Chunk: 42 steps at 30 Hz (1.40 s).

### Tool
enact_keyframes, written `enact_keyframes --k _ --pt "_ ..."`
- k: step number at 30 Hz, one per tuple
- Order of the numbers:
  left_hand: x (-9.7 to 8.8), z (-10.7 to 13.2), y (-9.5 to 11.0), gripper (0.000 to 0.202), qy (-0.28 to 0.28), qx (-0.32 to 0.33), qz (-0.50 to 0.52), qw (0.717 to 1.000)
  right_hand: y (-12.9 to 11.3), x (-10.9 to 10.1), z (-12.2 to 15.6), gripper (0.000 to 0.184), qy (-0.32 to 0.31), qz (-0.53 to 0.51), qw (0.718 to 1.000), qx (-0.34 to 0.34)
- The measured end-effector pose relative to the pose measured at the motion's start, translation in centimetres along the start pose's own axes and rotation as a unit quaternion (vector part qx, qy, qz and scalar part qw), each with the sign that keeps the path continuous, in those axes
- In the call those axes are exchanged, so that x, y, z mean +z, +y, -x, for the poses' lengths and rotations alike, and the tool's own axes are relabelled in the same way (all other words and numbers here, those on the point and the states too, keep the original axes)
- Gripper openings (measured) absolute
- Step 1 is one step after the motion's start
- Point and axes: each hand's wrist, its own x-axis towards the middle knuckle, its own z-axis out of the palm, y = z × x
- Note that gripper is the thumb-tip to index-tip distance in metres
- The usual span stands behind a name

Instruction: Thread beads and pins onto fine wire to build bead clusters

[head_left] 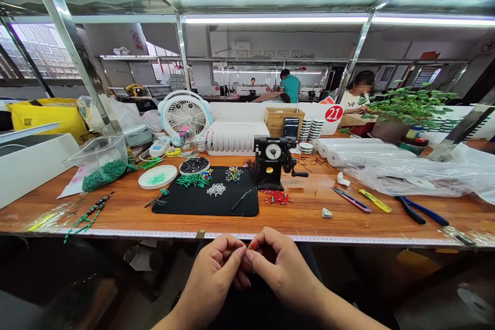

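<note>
Fingers (233,263) of the left hand (212,270) and right hand (279,265) pinch one tiny piece (248,248) between them, red-flecked, its shape unclear; beyond them lies one mat (201,207), to their right two lumps (327,213), one cutter (375,200).

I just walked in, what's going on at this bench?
A person's left hand and right hand meet in front of the bench, seemingly pinching something too small to make out. On it, a black mat holds piles of green pieces and silvery pieces; a hand-cranked black machine stands at its far right corner.
</note>
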Motion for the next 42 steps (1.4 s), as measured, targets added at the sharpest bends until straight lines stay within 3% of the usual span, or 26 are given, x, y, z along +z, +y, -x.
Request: enact_keyframes --k 4,7,9,11,13,15,16,22,28,33,35,38,42 --pt "-0.8 0.0 0.0 0.027 -0.012 -0.004 -0.022 1.0 0.0 0.2 -1.0 0.014 -0.054 -0.085 0.995 0.012" --pt "-2.1 0.0 0.1 0.027 -0.011 -0.003 -0.019 1.0 0.0 0.0 -3.1 0.017 -0.139 -0.114 0.983 0.019" --pt "-3.2 -0.1 0.2 0.026 0.012 -0.012 -0.021 1.0 0.0 -0.2 -5.7 0.018 -0.157 -0.026 0.987 0.001" --pt "-4.3 0.0 0.3 0.026 0.039 -0.024 -0.027 0.999 0.1 -0.4 -8.8 0.014 -0.097 0.17 0.98 -0.045" --pt "-5.4 0.1 0.3 0.026 0.05 -0.029 -0.036 0.998 0.3 -0.6 -11.6 0.011 -0.038 0.364 0.928 -0.067" --pt "-6.3 0.4 0.3 0.026 0.05 -0.031 -0.044 0.997 0.6 -0.7 -13.6 0.018 -0.027 0.465 0.883 -0.054" --pt "-6.7 0.5 0.2 0.025 0.049 -0.033 -0.046 0.997 0.9 -0.8 -14.2 0.019 -0.028 0.484 0.873 -0.046" --pt "-7.9 0.2 -0.4 0.024 0.054 -0.031 -0.086 0.994 2.6 -1.8 -14.4 0.019 -0.051 0.532 0.844 -0.038" --pt "-6.9 -2.5 0.2 0.018 0.038 0.081 -0.194 0.977 4.0 -1.9 -14.5 0.017 -0.058 0.566 0.822 -0.033" --pt "-6.2 -5.4 1.1 0.017 0.022 0.141 -0.209 0.968 4.1 -2.0 -14.7 0.012 -0.077 0.586 0.805 -0.042" --pt "-6.0 -6.5 1.0 0.018 0.017 0.125 -0.188 0.974 4.0 -1.9 -14.8 0.01 -0.084 0.592 0.801 -0.035" --pt "-5.9 -7.9 0.5 0.02 -0.001 0.047 -0.118 0.992 3.9 -1.9 -14.8 0.01 -0.088 0.592 0.801 -0.022" --pt "-5.7 -9.0 0.0 0.018 -0.023 -0.011 -0.014 1.0 3.9 -2.0 -14.4 0.013 -0.059 0.583 0.81 -0.009"
